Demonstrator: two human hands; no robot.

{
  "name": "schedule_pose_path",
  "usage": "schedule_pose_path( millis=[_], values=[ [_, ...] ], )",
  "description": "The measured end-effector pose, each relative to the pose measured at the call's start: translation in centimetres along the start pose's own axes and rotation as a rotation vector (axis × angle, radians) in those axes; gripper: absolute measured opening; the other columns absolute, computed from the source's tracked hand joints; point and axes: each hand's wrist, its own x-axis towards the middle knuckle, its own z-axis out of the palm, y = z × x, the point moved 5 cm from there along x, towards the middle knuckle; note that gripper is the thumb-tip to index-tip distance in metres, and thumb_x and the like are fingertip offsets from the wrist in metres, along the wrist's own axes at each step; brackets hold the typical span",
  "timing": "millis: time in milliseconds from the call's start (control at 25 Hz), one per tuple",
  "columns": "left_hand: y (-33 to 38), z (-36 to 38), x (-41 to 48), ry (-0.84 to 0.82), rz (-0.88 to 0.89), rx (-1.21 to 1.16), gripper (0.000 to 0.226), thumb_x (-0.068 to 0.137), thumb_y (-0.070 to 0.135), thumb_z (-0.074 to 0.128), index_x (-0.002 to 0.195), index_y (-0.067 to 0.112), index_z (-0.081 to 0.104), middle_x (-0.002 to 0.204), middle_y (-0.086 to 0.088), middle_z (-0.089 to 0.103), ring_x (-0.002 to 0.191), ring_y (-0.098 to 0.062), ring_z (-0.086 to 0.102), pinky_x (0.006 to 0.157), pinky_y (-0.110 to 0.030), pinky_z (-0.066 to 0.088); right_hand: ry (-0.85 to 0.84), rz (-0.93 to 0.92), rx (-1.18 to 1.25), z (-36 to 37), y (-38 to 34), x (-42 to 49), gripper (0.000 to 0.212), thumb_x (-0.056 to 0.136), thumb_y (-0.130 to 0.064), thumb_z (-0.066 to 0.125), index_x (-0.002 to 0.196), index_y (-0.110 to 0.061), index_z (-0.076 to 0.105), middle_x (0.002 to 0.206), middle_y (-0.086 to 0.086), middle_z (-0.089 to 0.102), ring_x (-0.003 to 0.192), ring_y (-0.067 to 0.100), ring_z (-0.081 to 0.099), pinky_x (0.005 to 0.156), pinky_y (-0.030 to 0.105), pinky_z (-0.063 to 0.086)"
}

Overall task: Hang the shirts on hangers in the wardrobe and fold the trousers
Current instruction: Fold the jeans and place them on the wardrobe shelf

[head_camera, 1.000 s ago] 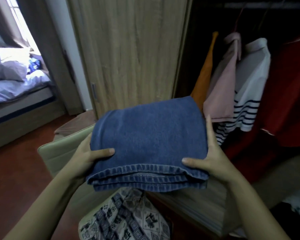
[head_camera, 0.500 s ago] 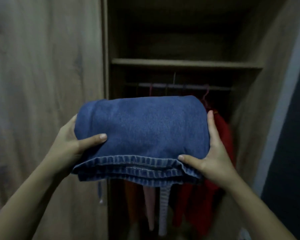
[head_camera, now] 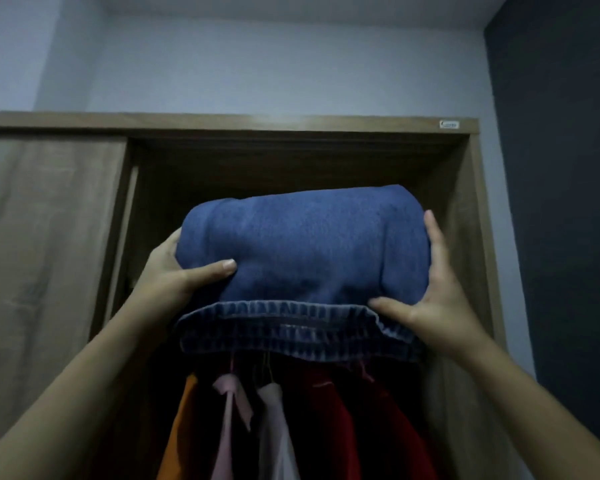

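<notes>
Two wall surfaces form the backdrop: a pale wall (head_camera: 257, 64) above and a dark wall (head_camera: 561, 202) on the right. One wooden wardrobe (head_camera: 291, 123) fills the middle of the view. Its right half stands open, and its one sliding door (head_camera: 49, 237) covers the left half.

One pair of folded trousers (head_camera: 302, 244), in blue denim, is held high in front of the upper part of the open half. It sits directly above the hanging clothes. Several stacked hems face the camera along its lower edge. Whether the bundle rests on a shelf cannot be told, as it hides whatever lies behind it.

Four hanging garments can be counted below the trousers, side by side from left to right:
- one orange shirt (head_camera: 181, 438)
- one pink shirt (head_camera: 229, 427)
- one pale shirt (head_camera: 274, 431)
- one red garment (head_camera: 343, 427), which may be more than one piece; that cannot be told

Two bare hands hold the trousers, one at each end.
- The left hand (head_camera: 174, 271) grips the left end. Its thumb lies across the top and its fingers are hidden beneath.
- The right hand (head_camera: 440, 296) clasps the right end. Its thumb is on the front edge and one finger lies straight up the side. Its other fingers are out of sight.

One small pale label (head_camera: 449, 124) sits on the wardrobe's top board, near the right corner. Its print is unreadable.
</notes>
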Motion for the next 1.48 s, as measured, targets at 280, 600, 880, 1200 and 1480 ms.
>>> schedule_pose_path(
  millis=[280, 600, 880, 1200, 1480],
  values=[
    [-4.6, 5.8, 12.0, 0.049, -0.151, 0.083, 0.038, 0.075, 0.008, 0.074, 0.108, 0.017, 0.056, 0.091, 0.000, 0.065, 0.067, -0.008, 0.068, 0.051, -0.020, 0.051, 0.153, 0.100, -0.186, -1.5, 7.5, 10.6, 0.106, 0.064, -0.016, 0.084, 0.146, -0.028, 0.018, 0.151, 0.002, 0.031, 0.137, 0.021, 0.032, 0.107, 0.034, 0.032],
    [-15.7, 8.1, 16.7, -0.156, -0.561, 0.662, 0.085, 0.071, 0.032, 0.081, 0.138, 0.002, 0.037, 0.140, -0.016, 0.044, 0.123, -0.032, 0.048, 0.090, -0.036, 0.043, -0.186, 0.621, -0.445, -0.7, 17.8, 13.2, 0.072, 0.078, -0.042, 0.071, 0.137, -0.014, 0.044, 0.138, 0.009, 0.050, 0.122, 0.025, 0.050, 0.099, 0.029, 0.041],
    [-11.1, 8.9, 17.6, -0.207, -0.303, 1.095, 0.060, 0.085, 0.044, 0.063, 0.132, 0.009, 0.049, 0.131, -0.013, 0.054, 0.114, -0.028, 0.055, 0.090, -0.036, 0.049, -0.370, 0.195, -0.919, 0.9, 14.2, 14.3, 0.052, 0.093, -0.044, 0.048, 0.140, -0.023, 0.039, 0.147, 0.005, 0.037, 0.132, 0.024, 0.039, 0.106, 0.039, 0.037],
    [-13.0, 12.8, 12.0, -0.542, -0.058, 1.454, 0.060, 0.091, 0.066, 0.010, 0.146, 0.042, 0.019, 0.152, 0.005, 0.032, 0.136, -0.025, 0.036, 0.105, -0.041, 0.031, -0.656, 0.387, -0.998, 3.2, 15.2, 12.5, 0.062, 0.089, -0.069, 0.009, 0.145, -0.043, 0.019, 0.153, 0.003, 0.031, 0.139, 0.028, 0.030, 0.108, 0.045, 0.026],
    [-15.5, 17.0, 14.6, -0.746, -0.273, 1.305, 0.059, 0.089, 0.070, 0.015, 0.144, 0.047, 0.019, 0.154, -0.002, 0.028, 0.140, -0.028, 0.026, 0.113, -0.041, 0.017, -0.729, 0.573, -0.880, 0.2, 17.9, 13.0, 0.062, 0.094, -0.061, 0.015, 0.149, -0.032, 0.013, 0.157, 0.006, 0.017, 0.144, 0.029, 0.016, 0.115, 0.045, 0.014]
  ],
)
